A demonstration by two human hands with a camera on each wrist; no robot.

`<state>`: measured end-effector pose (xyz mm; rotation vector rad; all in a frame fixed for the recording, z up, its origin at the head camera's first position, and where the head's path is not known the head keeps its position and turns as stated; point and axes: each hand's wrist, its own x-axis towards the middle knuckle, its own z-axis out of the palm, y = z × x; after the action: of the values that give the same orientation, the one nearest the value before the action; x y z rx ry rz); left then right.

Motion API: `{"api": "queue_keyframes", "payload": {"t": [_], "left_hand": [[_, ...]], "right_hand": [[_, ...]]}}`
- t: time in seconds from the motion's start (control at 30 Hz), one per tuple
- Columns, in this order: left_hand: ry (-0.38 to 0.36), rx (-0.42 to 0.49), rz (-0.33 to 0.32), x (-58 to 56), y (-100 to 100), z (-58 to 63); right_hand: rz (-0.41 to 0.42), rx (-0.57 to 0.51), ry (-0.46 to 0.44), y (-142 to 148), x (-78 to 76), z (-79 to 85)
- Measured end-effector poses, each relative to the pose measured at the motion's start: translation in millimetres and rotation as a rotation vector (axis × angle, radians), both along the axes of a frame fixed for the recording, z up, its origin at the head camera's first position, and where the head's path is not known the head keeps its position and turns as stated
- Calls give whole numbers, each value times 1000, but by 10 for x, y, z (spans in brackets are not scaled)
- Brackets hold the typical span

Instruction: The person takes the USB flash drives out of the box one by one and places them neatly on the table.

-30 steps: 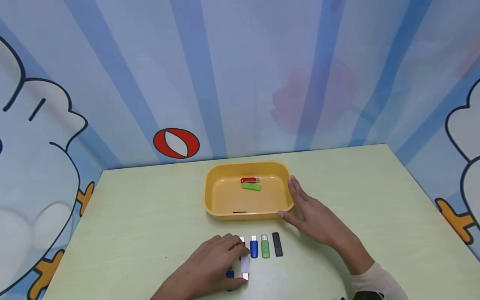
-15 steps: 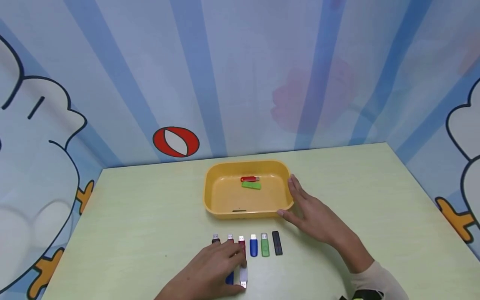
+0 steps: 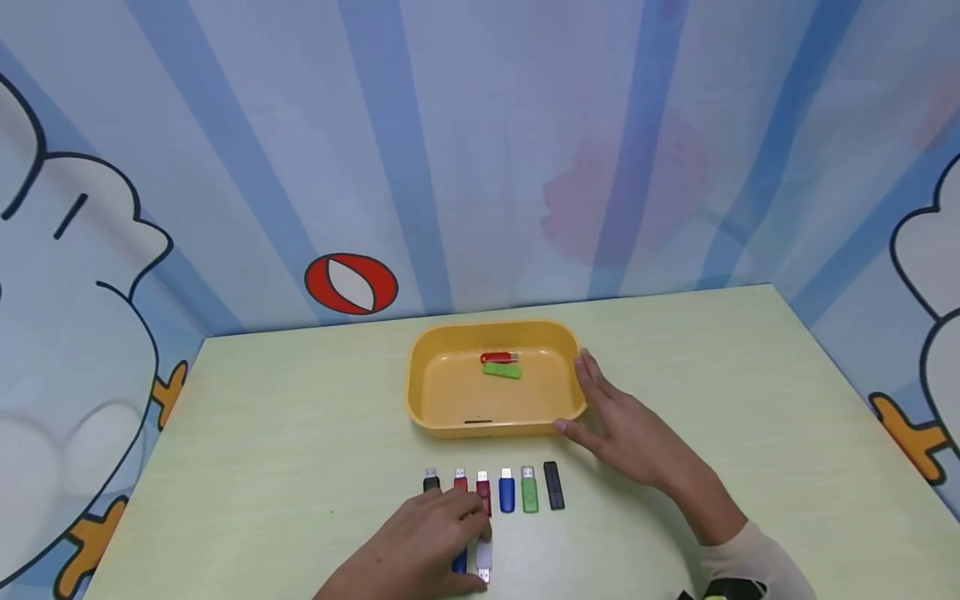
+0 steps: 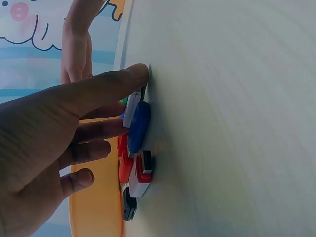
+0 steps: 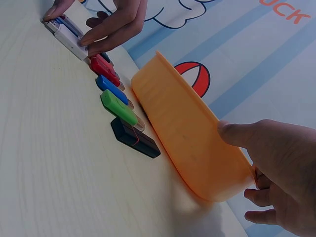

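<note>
My left hand [image 3: 416, 542] pinches a white USB stick [image 3: 484, 557] lengthwise between thumb and fingertips, its metal plug toward the thumb. In the left wrist view a blue USB stick [image 4: 139, 127] lies just beside it, partly hidden from above by the hand. Ahead is a row of USB sticks: a black-and-silver one [image 3: 431, 481], two red ones, a blue one [image 3: 507, 493], a green one [image 3: 529, 492] and a black one [image 3: 553, 486]. My right hand [image 3: 637, 433] rests against the right front corner of a yellow tray [image 3: 442, 400], thumb on its rim.
Inside the tray lie a red USB stick [image 3: 499, 357] and a bright green one [image 3: 502, 370]. The pale table [image 3: 262, 450] meets a patterned cloth backdrop [image 3: 510, 167] behind the tray. A white-and-red stick [image 4: 140, 180] shows in the left wrist view.
My left hand has drawn the white USB stick slightly toward me, uncovering the tops of the black-and-silver and red sticks. My right hand stays at the tray.
</note>
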<state>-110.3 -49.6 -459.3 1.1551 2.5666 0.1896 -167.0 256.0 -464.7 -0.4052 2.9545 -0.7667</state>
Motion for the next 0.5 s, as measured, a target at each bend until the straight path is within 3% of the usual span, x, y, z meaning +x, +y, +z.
{"api": "queue_keyframes", "payload": {"t": [0.2, 0.5], "left_hand": [[7, 5, -9, 3, 3, -2], [-57, 12, 18, -25, 31, -12]], "right_hand": [[-2, -11, -6, 4, 1, -3], [-3, -16, 6, 11, 5, -4]]}}
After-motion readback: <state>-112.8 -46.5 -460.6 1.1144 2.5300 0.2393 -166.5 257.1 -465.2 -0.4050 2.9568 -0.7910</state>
